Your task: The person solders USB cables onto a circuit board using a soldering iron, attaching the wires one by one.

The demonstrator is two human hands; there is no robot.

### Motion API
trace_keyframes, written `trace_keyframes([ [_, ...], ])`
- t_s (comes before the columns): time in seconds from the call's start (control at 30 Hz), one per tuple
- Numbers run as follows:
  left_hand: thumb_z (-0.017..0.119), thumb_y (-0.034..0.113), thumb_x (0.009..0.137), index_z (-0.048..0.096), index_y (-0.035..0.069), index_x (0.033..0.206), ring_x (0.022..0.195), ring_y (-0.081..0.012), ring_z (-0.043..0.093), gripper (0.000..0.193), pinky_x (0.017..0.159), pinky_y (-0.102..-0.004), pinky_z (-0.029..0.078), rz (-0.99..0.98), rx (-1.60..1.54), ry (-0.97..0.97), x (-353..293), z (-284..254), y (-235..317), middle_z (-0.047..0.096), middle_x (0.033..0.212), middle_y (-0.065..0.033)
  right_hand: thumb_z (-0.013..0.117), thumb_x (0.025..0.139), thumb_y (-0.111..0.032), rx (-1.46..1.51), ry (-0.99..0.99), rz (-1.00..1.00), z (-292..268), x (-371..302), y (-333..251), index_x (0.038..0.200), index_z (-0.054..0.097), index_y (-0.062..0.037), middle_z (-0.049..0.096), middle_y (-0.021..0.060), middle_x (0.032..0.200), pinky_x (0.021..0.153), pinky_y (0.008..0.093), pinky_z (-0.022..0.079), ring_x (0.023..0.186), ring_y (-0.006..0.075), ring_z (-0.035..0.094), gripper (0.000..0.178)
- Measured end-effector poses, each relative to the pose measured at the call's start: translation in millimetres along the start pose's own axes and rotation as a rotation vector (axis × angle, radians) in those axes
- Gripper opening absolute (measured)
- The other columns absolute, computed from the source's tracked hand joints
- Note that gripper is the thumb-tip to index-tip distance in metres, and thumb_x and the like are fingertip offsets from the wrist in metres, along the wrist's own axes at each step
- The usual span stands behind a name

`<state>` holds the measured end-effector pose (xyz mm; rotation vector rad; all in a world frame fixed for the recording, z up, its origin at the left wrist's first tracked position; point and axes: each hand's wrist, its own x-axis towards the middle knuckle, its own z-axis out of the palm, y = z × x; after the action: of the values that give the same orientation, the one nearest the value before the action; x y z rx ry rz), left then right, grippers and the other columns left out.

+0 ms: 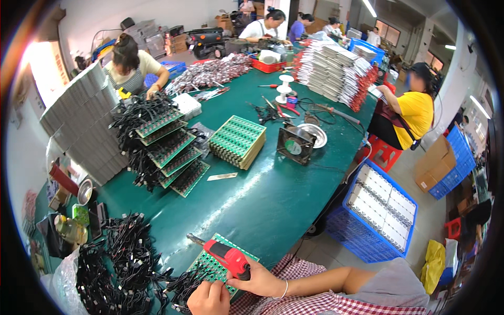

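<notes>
My right hand (261, 280) grips a red soldering gun (227, 256) by its handle, the dark tip pointing to the far left. Under it, at the table's near edge, lies a green circuit board panel (202, 262) with rows of small parts, partly covered by the tool. My left hand (209, 299) is closed beside the panel's near edge, thumb against curled fingers; what it pinches is hidden. Just left of the panel, black cables (190, 283) lie bunched close to my left hand.
A large heap of black cables (123, 257) covers the table's left front. Beyond stand boards with cables (173, 152), a board stack (237, 139) and a fan (295, 144). A blue crate (362, 231) stands right of the table. Co-workers sit around it, one in yellow (415, 113).
</notes>
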<state>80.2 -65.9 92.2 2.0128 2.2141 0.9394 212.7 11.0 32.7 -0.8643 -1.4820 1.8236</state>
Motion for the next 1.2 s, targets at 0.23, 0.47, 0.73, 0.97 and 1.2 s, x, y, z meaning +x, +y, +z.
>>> trace_keyframes([
  [0.23, 0.063, 0.005, 0.077, 0.060, 0.008, 0.080, 0.070, -0.0288, 0.053, 0.006, 0.060, -0.0363, 0.042, 0.024, 0.002, 0.038, -4, -5, -4, 0.053, 0.074, -0.0088, 0.069, 0.084, -0.018, 0.002, -0.035, 0.023, 9, 3, 3, 0.113, 0.050, -0.0034, 0.062, 0.0022, 0.091, 0.079, 0.0286, 0.048, 0.084, 0.0103, 0.058, 0.039],
  [0.47, 0.061, 0.001, 0.079, 0.057, 0.005, 0.082, 0.064, -0.0331, 0.057, 0.005, 0.057, -0.0400, 0.045, -0.144, -0.244, -0.010, -17, 13, -10, 0.055, 0.075, -0.0138, 0.069, 0.083, -0.017, -0.116, -0.021, 0.026, 4, 2, 8, 0.115, 0.049, -0.0035, 0.063, 0.0042, 0.092, 0.079, 0.0306, 0.048, 0.086, 0.0130, 0.060, 0.040],
  [0.73, 0.062, 0.003, 0.079, 0.057, 0.005, 0.080, 0.061, -0.0318, 0.058, 0.006, 0.054, -0.0385, 0.046, -0.173, -0.262, 0.051, -15, 19, -6, 0.057, 0.072, -0.0135, 0.069, 0.083, -0.016, -0.133, 0.025, -0.015, 5, -1, 4, 0.114, 0.049, -0.0038, 0.063, 0.0048, 0.091, 0.080, 0.0314, 0.049, 0.084, 0.0149, 0.061, 0.039],
  [0.97, 0.064, 0.003, 0.079, 0.057, 0.005, 0.080, 0.063, -0.0328, 0.060, 0.007, 0.057, -0.0384, 0.047, -0.168, -0.273, 0.035, -16, 17, -2, 0.060, 0.075, -0.0138, 0.069, 0.084, -0.019, -0.180, 0.008, -0.017, 4, -2, 10, 0.124, 0.047, -0.0024, 0.065, 0.0061, 0.097, 0.084, 0.0306, 0.048, 0.090, 0.0140, 0.061, 0.049],
  [1.2, 0.062, 0.002, 0.080, 0.057, 0.004, 0.079, 0.064, -0.0339, 0.060, 0.006, 0.057, -0.0391, 0.047, -0.183, -0.278, 0.025, -18, 19, 0, 0.060, 0.074, -0.0147, 0.069, 0.084, -0.021, -0.106, -0.007, 0.036, 2, -5, 10, 0.126, 0.046, -0.0018, 0.065, 0.0074, 0.098, 0.086, 0.0306, 0.047, 0.090, 0.0139, 0.061, 0.052],
])
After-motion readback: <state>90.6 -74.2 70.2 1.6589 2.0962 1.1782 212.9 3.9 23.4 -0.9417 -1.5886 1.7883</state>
